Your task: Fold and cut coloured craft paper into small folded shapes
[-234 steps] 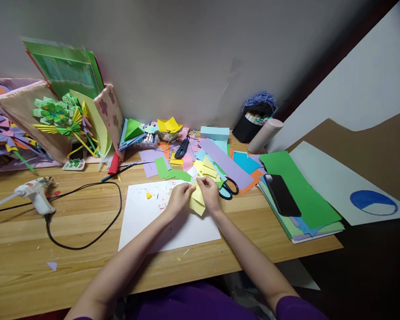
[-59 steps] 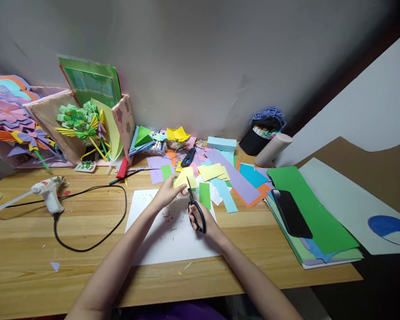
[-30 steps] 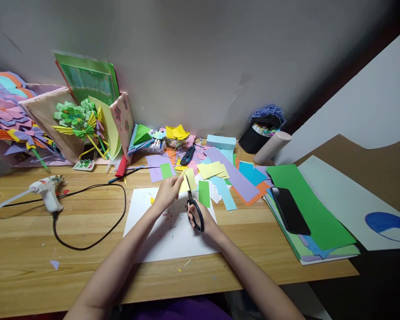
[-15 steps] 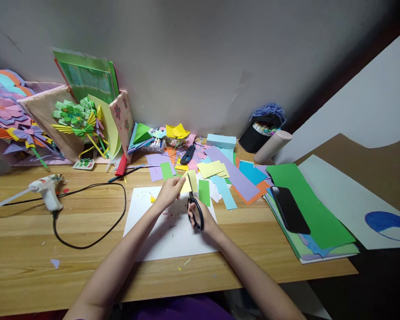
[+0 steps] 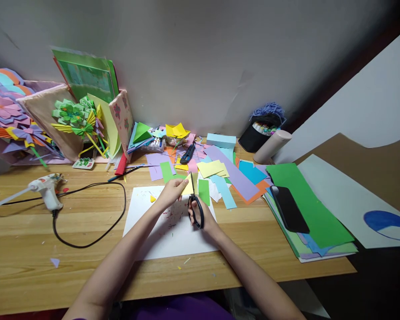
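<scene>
My left hand [image 5: 171,192] pinches a small yellow piece of paper [image 5: 190,184] above a white sheet [image 5: 153,238] on the wooden desk [image 5: 53,249]. My right hand [image 5: 203,218] grips black-handled scissors [image 5: 196,209]. Their blades point up and away from me and run through the yellow paper. A tiny yellow scrap [image 5: 152,198] lies on the white sheet left of my left hand.
Coloured paper scraps [image 5: 220,173] litter the desk behind my hands. A glue gun [image 5: 45,189] with a black cord [image 5: 86,240] lies at left. A phone [image 5: 288,208] rests on a green paper stack [image 5: 316,213] at right. Paper flowers [image 5: 71,118], a marker pot [image 5: 258,133] and a utility knife [image 5: 188,153] stand farther back.
Earlier both hands folded the yellow paper; the scissors lay among the scraps. My right hand now holds the scissors, and over the last second the blades have advanced farther into the yellow paper.
</scene>
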A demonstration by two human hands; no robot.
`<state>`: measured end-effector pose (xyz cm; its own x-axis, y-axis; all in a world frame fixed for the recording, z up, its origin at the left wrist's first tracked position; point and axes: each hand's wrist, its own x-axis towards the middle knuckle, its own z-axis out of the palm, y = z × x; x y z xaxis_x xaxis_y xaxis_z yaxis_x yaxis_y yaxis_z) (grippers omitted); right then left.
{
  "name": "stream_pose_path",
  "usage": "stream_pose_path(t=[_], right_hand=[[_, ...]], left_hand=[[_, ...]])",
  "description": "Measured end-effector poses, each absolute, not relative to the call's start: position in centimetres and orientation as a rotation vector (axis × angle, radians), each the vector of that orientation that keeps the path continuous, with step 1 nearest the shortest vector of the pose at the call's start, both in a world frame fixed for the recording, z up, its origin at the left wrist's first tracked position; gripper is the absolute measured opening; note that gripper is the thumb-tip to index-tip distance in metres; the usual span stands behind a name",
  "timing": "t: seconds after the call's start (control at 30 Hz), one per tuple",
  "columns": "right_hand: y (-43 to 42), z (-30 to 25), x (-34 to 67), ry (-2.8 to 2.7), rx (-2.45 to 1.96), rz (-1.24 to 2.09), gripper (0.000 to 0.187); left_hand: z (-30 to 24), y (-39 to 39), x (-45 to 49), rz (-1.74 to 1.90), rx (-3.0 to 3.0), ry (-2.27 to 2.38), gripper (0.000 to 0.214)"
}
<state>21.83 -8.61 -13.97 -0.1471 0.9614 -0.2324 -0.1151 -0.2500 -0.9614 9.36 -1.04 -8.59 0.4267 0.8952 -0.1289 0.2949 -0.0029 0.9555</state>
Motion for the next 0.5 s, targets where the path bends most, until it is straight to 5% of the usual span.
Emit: stream_pose_path(t=[0.23, 0.5], right_hand=[[-8.8, -13.8, 21.9, -1.098, -1.252, 1.463, 0.045], [-7.7, -12.7, 22.9, -0.939, -1.167, 1.576, 0.066]], left_hand=[[-8.6, -1.2, 9.7, 0.643, 1.55, 1.088, 0.042], [-9.0, 0.4, 6.8, 0.505, 1.906, 1.476, 0.042]])
